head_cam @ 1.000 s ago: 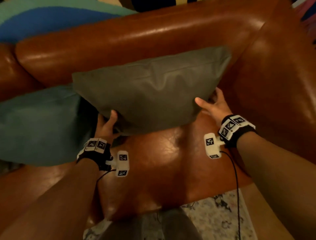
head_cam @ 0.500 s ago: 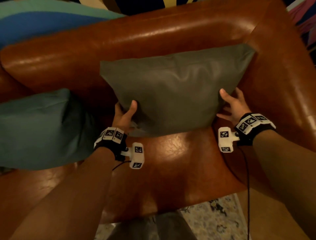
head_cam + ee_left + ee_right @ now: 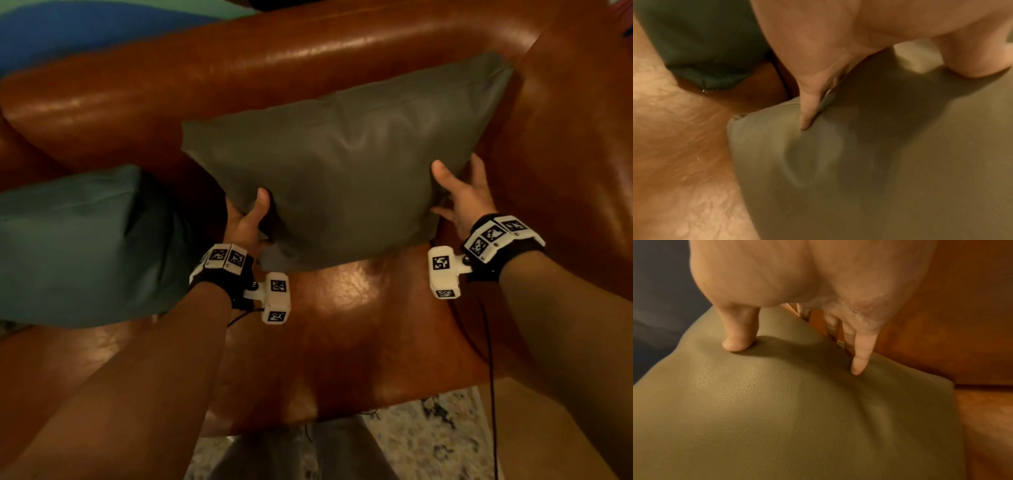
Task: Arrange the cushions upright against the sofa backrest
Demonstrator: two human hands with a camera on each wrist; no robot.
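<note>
We hold the grey cushion (image 3: 342,178) at the right end of the sofa (image 3: 308,61), its top edge leaning on the backrest near the corner with the right armrest, its lower edge at the seat; whether it touches the seat we cannot tell. We judge it light, soft and compressible: the cover dents under each fingertip. Its grained, leather-like skin may slip, so we take hold at the two side edges, low down.

The left hand (image 3: 246,222) pinches the lower left edge, thumb on the front face, fingers (image 3: 807,113) pressed into the seam. The right hand (image 3: 462,195) grips the right edge, thumb in front, fingers (image 3: 858,365) behind.

A teal cushion (image 3: 85,246) stands just beside it on the left, against the backrest.
</note>
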